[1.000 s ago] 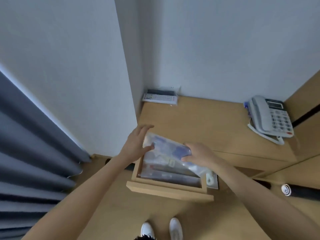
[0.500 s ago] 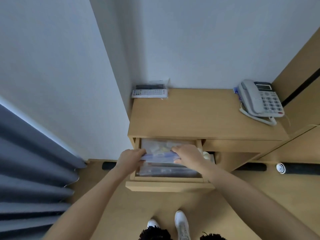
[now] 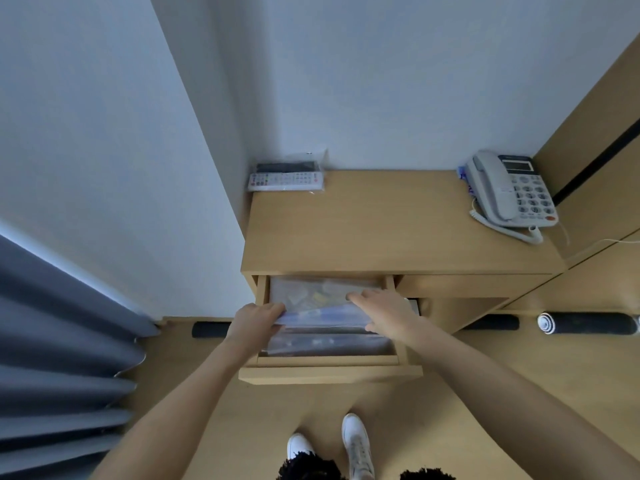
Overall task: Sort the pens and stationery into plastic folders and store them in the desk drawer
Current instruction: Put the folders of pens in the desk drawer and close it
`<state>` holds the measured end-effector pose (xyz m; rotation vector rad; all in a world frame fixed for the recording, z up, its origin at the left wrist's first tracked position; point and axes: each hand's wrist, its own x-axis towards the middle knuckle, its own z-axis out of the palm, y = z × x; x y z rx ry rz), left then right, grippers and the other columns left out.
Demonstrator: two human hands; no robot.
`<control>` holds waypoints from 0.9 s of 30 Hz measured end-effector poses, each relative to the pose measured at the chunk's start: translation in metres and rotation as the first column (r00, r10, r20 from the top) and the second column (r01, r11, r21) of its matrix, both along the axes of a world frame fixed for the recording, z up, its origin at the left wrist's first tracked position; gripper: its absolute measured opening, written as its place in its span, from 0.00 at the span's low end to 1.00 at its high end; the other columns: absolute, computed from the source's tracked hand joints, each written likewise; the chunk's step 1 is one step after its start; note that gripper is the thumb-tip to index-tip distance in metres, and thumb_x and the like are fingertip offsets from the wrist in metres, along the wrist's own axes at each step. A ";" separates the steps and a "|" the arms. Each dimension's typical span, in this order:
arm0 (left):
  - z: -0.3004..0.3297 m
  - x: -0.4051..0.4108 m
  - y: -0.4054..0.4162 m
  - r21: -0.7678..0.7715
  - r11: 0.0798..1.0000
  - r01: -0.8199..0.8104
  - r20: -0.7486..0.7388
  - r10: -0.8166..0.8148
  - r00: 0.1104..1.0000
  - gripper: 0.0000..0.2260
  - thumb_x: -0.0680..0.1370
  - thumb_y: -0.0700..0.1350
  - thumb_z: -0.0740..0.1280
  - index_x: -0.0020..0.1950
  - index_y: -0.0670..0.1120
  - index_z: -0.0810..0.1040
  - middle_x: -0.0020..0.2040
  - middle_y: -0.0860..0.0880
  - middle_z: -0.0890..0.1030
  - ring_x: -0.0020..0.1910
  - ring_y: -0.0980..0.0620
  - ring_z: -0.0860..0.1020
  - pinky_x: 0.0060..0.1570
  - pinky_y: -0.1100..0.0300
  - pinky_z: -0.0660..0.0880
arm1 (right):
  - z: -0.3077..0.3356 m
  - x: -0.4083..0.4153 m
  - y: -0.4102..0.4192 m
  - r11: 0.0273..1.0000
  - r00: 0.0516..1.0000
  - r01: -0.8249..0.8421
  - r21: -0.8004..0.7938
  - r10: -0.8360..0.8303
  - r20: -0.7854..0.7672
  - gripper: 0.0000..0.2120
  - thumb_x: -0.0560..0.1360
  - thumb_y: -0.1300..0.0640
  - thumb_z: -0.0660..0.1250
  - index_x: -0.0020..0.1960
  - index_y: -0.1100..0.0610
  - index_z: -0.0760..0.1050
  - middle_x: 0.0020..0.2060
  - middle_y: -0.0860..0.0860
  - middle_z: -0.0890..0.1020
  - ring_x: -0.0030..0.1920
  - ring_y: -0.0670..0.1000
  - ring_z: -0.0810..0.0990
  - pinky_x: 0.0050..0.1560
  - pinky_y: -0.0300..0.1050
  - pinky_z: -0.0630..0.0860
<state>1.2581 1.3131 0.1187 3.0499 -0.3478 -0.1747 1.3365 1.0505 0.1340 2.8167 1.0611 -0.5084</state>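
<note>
desk [image 3: 398, 230]: beyond both hands; wooden top bare in the middle, drawer pulled out from its front edge toward the person.
curtain [image 3: 62, 341]: grey folds, well off to the outside of the left hand.
drawer [image 3: 329, 372]: open, directly under both hands; at least one clear folder already lies flat in its bottom, nearer the person than the hands.
folder [image 3: 322, 311]: clear plastic, bluish front edge, small stationery visible inside but too blurred to name. Spans between the two hands, far part already lying inside the drawer.
phone [image 3: 512, 192]: far beyond the right hand, at the desk's back corner.
remote [image 3: 285, 180]: in a clear sleeve, far beyond the left hand, against the wall.
left hand [image 3: 256, 322]: fingers curled, pinching the folder's near-left corner.
right hand [image 3: 384, 310]: fingers laid fairly flat on the folder's right side, thumb at its edge; whether it pinches or only presses, can't tell.
step: probably seating this folder in the drawer, on top of what's there.
next: judged, let go of both corners once it lies flat, check nothing sticks above the drawer sides, then push the drawer front in.
</note>
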 end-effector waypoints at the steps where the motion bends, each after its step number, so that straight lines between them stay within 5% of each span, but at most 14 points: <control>1: 0.000 0.001 0.001 -0.031 0.999 -0.011 -0.019 0.010 1.000 0.13 0.63 0.45 0.79 0.40 0.47 0.76 0.31 0.52 0.78 0.23 0.52 0.72 0.24 0.66 0.61 | 0.000 0.001 -0.002 1.000 1.000 0.003 0.009 -0.003 -0.016 0.25 0.73 0.58 0.69 0.67 0.52 0.64 0.53 0.52 0.77 0.50 0.53 0.77 0.49 0.48 0.77; 3: -0.002 0.003 0.004 -0.033 0.998 -0.048 -0.012 0.047 0.999 0.07 0.73 0.44 0.71 0.48 0.47 0.76 0.40 0.51 0.80 0.32 0.50 0.75 0.33 0.62 0.68 | -0.001 0.005 -0.008 0.999 0.996 0.030 0.036 -0.026 -0.086 0.26 0.73 0.56 0.69 0.67 0.52 0.64 0.55 0.52 0.77 0.51 0.53 0.77 0.49 0.50 0.77; 8: 0.000 0.003 0.006 -0.048 0.998 -0.049 -0.035 0.048 0.998 0.07 0.71 0.42 0.73 0.46 0.46 0.77 0.38 0.51 0.81 0.34 0.47 0.78 0.33 0.62 0.66 | 0.000 0.007 -0.021 0.968 0.941 0.176 0.177 -0.113 -0.320 0.29 0.72 0.58 0.70 0.70 0.51 0.64 0.65 0.50 0.71 0.62 0.50 0.71 0.58 0.47 0.71; 12: -0.002 0.003 0.008 -0.044 0.998 -0.038 -0.058 0.035 0.998 0.18 0.57 0.39 0.82 0.36 0.48 0.75 0.27 0.54 0.77 0.21 0.51 0.73 0.27 0.67 0.61 | 0.009 0.010 -0.030 0.940 0.890 0.247 0.237 -0.123 -0.438 0.30 0.71 0.61 0.69 0.71 0.52 0.64 0.66 0.48 0.70 0.64 0.48 0.69 0.61 0.41 0.67; 18: -0.003 0.003 0.003 0.000 1.000 0.020 -0.072 -0.020 0.997 0.23 0.47 0.42 0.83 0.33 0.51 0.74 0.23 0.58 0.73 0.19 0.56 0.70 0.28 0.70 0.59 | 0.002 0.010 -0.032 0.955 0.930 0.217 0.200 -0.141 -0.338 0.24 0.73 0.62 0.66 0.68 0.55 0.66 0.62 0.52 0.73 0.59 0.52 0.73 0.56 0.46 0.70; 27: -0.005 0.001 0.005 -0.046 0.997 0.059 -0.021 -0.060 0.998 0.22 0.50 0.39 0.83 0.34 0.51 0.74 0.26 0.58 0.75 0.20 0.57 0.71 0.30 0.70 0.61 | -0.009 0.001 -0.033 0.939 0.952 0.245 0.240 -0.186 -0.245 0.15 0.75 0.61 0.65 0.61 0.59 0.69 0.52 0.54 0.76 0.47 0.49 0.70 0.44 0.45 0.64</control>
